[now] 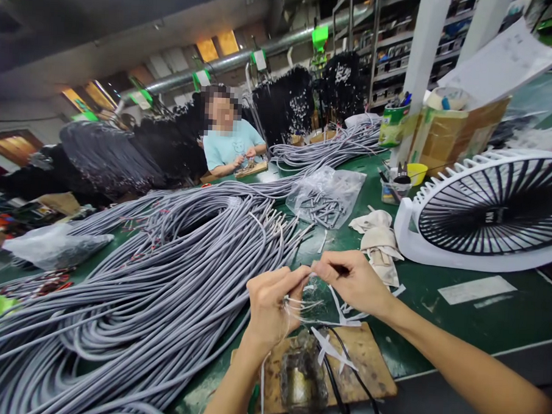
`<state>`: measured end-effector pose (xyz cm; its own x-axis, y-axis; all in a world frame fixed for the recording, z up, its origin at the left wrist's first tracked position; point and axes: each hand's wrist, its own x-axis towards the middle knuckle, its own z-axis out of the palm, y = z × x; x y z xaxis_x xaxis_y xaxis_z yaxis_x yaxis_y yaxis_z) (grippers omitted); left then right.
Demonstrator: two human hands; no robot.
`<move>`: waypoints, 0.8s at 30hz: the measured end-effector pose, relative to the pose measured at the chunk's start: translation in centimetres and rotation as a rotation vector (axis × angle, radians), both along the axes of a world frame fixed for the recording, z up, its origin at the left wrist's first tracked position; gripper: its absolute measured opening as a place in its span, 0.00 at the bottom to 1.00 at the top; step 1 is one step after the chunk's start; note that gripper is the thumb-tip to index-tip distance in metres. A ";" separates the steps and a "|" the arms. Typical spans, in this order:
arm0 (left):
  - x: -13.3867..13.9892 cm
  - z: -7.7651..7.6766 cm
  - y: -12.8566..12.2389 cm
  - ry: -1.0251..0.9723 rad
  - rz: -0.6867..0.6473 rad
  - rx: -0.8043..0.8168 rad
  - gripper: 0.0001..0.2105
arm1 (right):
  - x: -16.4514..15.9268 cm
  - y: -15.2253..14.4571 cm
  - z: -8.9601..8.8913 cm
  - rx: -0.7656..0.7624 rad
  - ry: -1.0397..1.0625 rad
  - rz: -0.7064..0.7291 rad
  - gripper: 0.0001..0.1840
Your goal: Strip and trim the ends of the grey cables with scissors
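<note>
My left hand [272, 301] is closed in front of me, with several thin white strands [306, 306] sticking out below its fingers. Fingertip to fingertip with it, my right hand [352, 280] pinches at the same spot. What sits between the two pinches is too small to make out. Just under my hands is a wooden board [364, 372] bearing a brass-coloured, motor-like device [302, 379] with black cables [335, 380]. White strips [334, 350] lie across those cables. Left of my hands spreads a big heap of grey cables [185, 288], their stripped ends near my left hand.
A clear bag of short grey pieces [324, 200] lies beyond my hands. To the right are folded beige cloth [379, 242], a white fan [490, 210] and a tub of tools [394, 188]. Across the green table [467, 322] a co-worker [235, 141] handles small parts.
</note>
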<state>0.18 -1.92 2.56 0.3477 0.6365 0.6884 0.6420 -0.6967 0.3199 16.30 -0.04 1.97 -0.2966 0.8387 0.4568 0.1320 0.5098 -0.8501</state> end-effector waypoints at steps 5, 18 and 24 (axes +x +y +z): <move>-0.4 -0.4 -0.1 -0.033 -0.064 -0.007 0.08 | -0.7 0.1 -0.1 -0.069 0.060 -0.043 0.24; -0.1 -0.1 -0.6 0.016 0.134 0.119 0.07 | -1.0 -0.9 -0.6 0.137 -0.003 -0.033 0.19; -0.3 -0.9 -0.6 0.128 0.049 0.273 0.07 | -1.1 -0.3 -0.3 0.012 0.013 -0.132 0.22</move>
<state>-0.09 -2.51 1.70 0.4163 0.4516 0.7891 0.6997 -0.7134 0.0391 15.16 -0.30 1.64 -0.1778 0.8643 0.4704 0.1874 0.4990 -0.8461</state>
